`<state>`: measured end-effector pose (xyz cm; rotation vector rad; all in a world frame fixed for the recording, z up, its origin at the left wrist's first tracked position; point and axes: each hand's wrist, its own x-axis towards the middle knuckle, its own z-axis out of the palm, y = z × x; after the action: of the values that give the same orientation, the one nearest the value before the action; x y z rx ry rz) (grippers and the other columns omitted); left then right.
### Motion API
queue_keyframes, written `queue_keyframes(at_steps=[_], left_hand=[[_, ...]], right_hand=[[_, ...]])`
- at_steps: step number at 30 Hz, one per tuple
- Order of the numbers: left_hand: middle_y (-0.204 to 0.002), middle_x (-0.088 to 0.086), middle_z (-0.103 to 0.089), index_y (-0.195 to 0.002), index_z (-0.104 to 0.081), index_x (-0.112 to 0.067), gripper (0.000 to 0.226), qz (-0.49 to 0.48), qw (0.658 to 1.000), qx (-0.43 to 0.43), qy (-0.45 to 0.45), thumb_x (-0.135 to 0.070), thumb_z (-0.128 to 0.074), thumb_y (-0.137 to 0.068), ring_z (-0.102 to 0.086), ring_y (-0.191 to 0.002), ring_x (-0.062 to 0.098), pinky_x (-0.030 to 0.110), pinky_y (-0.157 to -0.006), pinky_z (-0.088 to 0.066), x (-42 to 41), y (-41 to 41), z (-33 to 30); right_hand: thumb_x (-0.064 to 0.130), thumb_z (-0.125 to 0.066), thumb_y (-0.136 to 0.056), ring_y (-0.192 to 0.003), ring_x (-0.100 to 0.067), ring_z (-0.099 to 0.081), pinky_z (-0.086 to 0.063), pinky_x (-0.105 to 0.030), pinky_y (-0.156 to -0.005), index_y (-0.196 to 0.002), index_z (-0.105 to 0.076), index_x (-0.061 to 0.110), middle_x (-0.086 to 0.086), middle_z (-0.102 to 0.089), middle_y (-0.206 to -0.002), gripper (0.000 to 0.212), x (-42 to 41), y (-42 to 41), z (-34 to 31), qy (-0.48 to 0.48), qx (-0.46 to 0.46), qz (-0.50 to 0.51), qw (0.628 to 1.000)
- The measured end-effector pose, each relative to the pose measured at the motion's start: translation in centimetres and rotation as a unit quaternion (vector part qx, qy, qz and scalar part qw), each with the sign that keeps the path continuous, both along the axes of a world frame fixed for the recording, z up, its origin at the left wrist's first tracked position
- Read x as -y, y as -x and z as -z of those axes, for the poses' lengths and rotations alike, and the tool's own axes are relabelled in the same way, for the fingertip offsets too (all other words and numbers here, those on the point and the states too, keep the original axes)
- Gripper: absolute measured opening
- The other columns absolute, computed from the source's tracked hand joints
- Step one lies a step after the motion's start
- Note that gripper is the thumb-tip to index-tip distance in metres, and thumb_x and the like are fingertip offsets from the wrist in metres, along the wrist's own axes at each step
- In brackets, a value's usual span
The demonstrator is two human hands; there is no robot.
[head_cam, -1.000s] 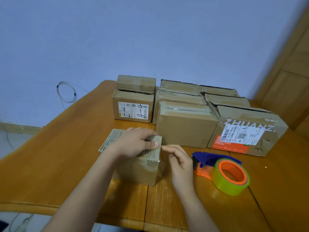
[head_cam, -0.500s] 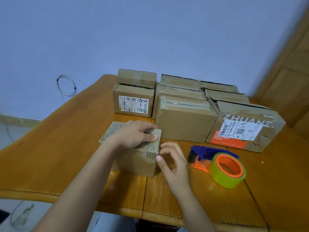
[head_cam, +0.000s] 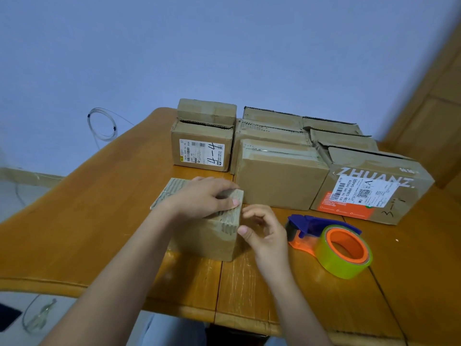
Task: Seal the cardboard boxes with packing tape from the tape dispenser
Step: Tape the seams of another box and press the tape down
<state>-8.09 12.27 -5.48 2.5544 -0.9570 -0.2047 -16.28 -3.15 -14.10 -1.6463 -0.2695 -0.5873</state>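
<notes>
A small cardboard box (head_cam: 207, 239) with ribbed tape over its top stands on the wooden table (head_cam: 104, 236) in front of me. My left hand (head_cam: 202, 199) lies flat on the box's top and presses it down, thumb along the right top edge. My right hand (head_cam: 265, 233) is beside the box's right face. Its thumb tip touches that face near the corner and its fingers are loosely curled, holding nothing. The tape dispenser (head_cam: 331, 242), blue and orange with a yellow-green roll, lies on the table just right of my right hand.
Several larger cardboard boxes stand in rows behind: one marked 4-4 (head_cam: 202, 151), a plain one (head_cam: 279, 176) and one printed ZHUANZ (head_cam: 371, 191). A coiled cable (head_cam: 102, 126) hangs by the wall at left. The table's front edge is close to me.
My right hand has slid from the box's top right corner down its right side. My left hand has stayed on top of the box.
</notes>
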Motion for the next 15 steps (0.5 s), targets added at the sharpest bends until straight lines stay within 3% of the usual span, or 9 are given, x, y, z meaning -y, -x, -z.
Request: queue_keyframes(at_steps=[4,9,12,15], left_hand=[[-0.132,-0.008,-0.053,-0.14,-0.042,-0.029,0.047,0.008,1.0,0.014,-0.014,-0.048,-0.042,-0.097,-0.043,-0.122,0.012,0.034,-0.107,-0.021,0.1,-0.3,0.3],[-0.131,-0.009,-0.054,-0.138,-0.044,-0.029,0.045,0.012,1.0,0.016,-0.004,-0.047,-0.042,-0.097,-0.045,-0.119,0.011,0.036,-0.108,-0.023,0.1,-0.3,0.3],[-0.125,-0.01,-0.057,-0.136,-0.047,-0.029,0.043,0.007,0.999,-0.004,0.031,-0.045,-0.047,-0.096,-0.047,-0.116,0.012,0.038,-0.107,-0.028,0.0,-0.2,0.1],[-0.117,-0.013,-0.057,-0.135,-0.05,-0.029,0.042,0.001,0.998,-0.022,0.057,-0.044,-0.05,-0.095,-0.048,-0.111,0.01,0.039,-0.104,-0.032,-0.1,0.0,-0.1]], right_hand=[[0.07,-0.076,-0.052,-0.106,-0.017,-0.055,-0.044,-0.032,-0.094,-0.092,-0.059,0.05,0.001,-0.059,-0.104,0.048,0.9,-1.2,-0.6,0.021,-0.024,-0.021,0.999],[0.073,-0.077,-0.035,-0.11,-0.001,-0.045,-0.04,-0.027,-0.099,-0.119,-0.049,0.052,0.009,-0.046,-0.12,0.091,1.4,-2.5,-1.4,0.084,-0.107,-0.034,0.99],[0.079,-0.071,-0.045,-0.114,0.002,-0.045,-0.04,-0.026,-0.099,-0.126,-0.048,0.049,0.013,-0.047,-0.121,0.09,1.6,-2.1,-1.2,0.093,-0.101,-0.031,0.99],[0.073,-0.071,-0.056,-0.125,-0.002,-0.044,-0.04,-0.026,-0.104,-0.13,-0.05,0.05,0.018,-0.048,-0.126,0.08,2.2,-0.9,-0.3,0.075,-0.084,-0.032,0.993]])
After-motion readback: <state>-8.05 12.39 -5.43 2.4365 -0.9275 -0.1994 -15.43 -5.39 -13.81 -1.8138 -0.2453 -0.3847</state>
